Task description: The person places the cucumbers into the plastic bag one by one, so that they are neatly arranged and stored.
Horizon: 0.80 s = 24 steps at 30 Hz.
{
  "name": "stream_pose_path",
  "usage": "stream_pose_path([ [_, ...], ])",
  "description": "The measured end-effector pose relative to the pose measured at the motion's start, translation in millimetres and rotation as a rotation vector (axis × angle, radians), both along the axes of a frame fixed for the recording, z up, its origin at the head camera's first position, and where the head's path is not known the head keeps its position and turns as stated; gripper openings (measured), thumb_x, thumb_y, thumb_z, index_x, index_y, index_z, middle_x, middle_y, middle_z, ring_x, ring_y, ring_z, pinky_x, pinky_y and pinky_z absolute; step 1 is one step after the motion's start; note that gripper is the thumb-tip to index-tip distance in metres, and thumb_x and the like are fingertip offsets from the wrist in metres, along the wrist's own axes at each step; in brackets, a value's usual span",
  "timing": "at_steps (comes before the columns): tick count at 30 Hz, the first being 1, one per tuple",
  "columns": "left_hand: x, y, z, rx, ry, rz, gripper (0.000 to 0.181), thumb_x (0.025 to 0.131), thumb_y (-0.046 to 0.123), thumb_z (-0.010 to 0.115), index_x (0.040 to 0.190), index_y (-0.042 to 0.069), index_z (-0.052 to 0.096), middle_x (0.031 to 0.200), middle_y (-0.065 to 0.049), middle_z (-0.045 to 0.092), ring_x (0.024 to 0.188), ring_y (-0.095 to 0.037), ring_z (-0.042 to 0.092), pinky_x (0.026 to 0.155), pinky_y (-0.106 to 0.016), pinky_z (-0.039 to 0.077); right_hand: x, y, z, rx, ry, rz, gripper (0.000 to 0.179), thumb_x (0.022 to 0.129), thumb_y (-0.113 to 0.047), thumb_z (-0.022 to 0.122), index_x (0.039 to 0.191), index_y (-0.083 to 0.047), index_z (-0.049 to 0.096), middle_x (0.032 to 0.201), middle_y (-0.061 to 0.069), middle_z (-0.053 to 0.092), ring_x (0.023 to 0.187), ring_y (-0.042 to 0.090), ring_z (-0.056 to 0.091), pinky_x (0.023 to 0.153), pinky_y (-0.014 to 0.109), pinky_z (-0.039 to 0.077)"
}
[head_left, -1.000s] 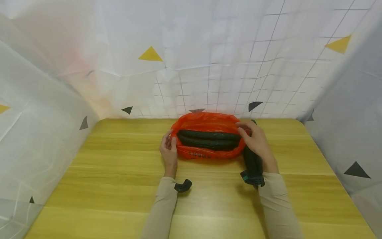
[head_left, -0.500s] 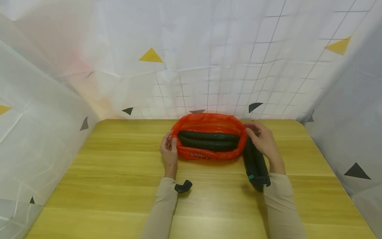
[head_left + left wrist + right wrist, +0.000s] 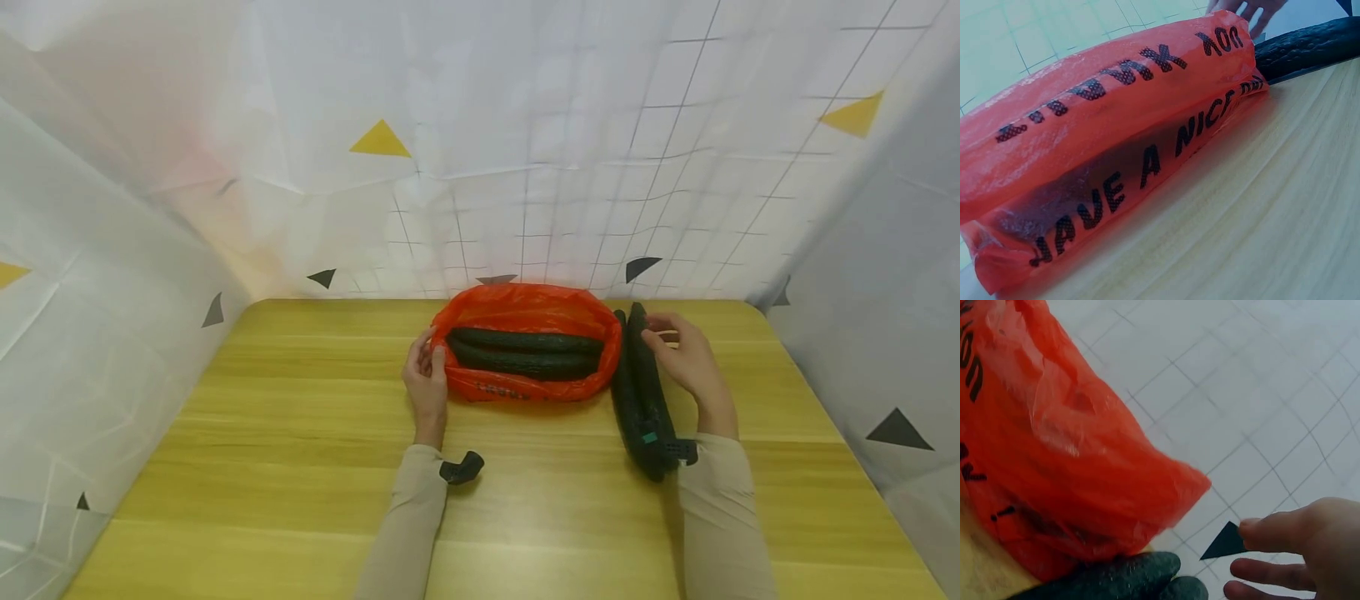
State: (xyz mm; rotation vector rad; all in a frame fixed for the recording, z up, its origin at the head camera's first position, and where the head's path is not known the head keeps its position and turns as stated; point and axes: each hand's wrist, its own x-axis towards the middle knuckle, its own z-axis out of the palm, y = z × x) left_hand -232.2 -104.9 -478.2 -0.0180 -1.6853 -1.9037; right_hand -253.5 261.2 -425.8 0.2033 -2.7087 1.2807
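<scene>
Cucumbers (image 3: 648, 375), a loose pair, lie on the wooden tabletop (image 3: 300, 433) between a red plastic bag (image 3: 525, 390) and the right hand (image 3: 686, 354).

Farthest left, the left hand (image 3: 426, 379) rests at the bag's left end, thumb toward the near side of the rim, fingertips toward the far side. Whether it truly pinches the film, I cannot tell. Next comes the bag, its mouth gaping upward and black lettering (image 3: 1147, 162) printed on its near wall. Inside, a second pair (image 3: 525, 364) lies side by side, running left to right along the bag's length.

Past the bag's right end, the loose pair lies nearly crosswise to that — its long axis runs from the back of the tabletop toward the person, near ends angled slightly right. It is just beside the bag; whether the two touch is hard to make out. A black wrist camera (image 3: 681, 451) overlaps its near portion in the head view.

Farthest right, the right hand is beside the pair's far ends, thumb and fingers parted, holding nothing; the right wrist view shows a gap between it and the cucumber tips. The relation that counts most, I judge, is this crosswise lie — the loose pair sits immediately left of the right hand, with the left hand a whole bag's length away.
</scene>
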Motion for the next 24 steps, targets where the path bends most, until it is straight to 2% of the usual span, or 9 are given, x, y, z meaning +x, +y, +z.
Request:
stream_pose_path([
  [5,0.2,0.4,0.9,0.000,-0.004,-0.008,0.032,0.091,0.002,0.057,0.122,-0.007,0.057,0.103,-0.030,0.060,0.081,-0.010,0.056,0.072,-0.013,0.048,-0.5,6.3,-4.4,0.046,-0.105,0.002,0.057,0.095,-0.034,0.053,0.136,0.005,0.041,0.125,0.033,0.051,0.111,0.050,0.052,0.090,0.058,0.044],
  [10,0.8,0.2,2.7,0.000,-0.015,-0.004,0.032,0.092,0.002,0.057,0.123,-0.007,0.057,0.109,-0.028,0.060,0.083,-0.010,0.055,0.073,-0.013,0.047,-0.4,11.5,-6.7,0.129,-0.281,0.031,0.080,0.091,-0.049,0.053,0.144,0.005,0.027,0.135,0.035,0.042,0.120,0.049,0.045,0.095,0.058,0.041],
  [13,0.6,0.1,3.3,0.003,-0.006,0.001,0.032,0.091,0.001,0.057,0.122,-0.008,0.057,0.108,-0.030,0.060,0.081,-0.009,0.055,0.071,-0.013,0.046,-0.7,13.1,-8.1,0.168,-0.358,0.063,0.090,0.089,-0.055,0.055,0.146,0.005,0.021,0.137,0.035,0.039,0.122,0.048,0.043,0.097,0.058,0.040],
  [19,0.6,-0.5,2.0,0.008,-0.009,-0.008,0.032,0.092,0.002,0.057,0.122,-0.007,0.057,0.108,-0.029,0.060,0.082,-0.009,0.055,0.073,-0.013,0.047,-2.9,15.3,-14.6,0.214,-0.432,0.101,0.094,0.086,-0.057,0.056,0.145,0.009,0.021,0.132,0.036,0.045,0.118,0.046,0.047,0.096,0.058,0.040],
  [24,0.7,-0.5,0.6,0.003,-0.012,-0.008,0.032,0.092,0.003,0.057,0.122,-0.006,0.057,0.107,-0.028,0.060,0.083,-0.011,0.056,0.074,-0.013,0.048,-3.6,16.7,-20.4,0.226,-0.440,0.125,0.090,0.086,-0.055,0.058,0.142,0.009,0.028,0.123,0.033,0.053,0.109,0.041,0.054,0.092,0.052,0.043],
])
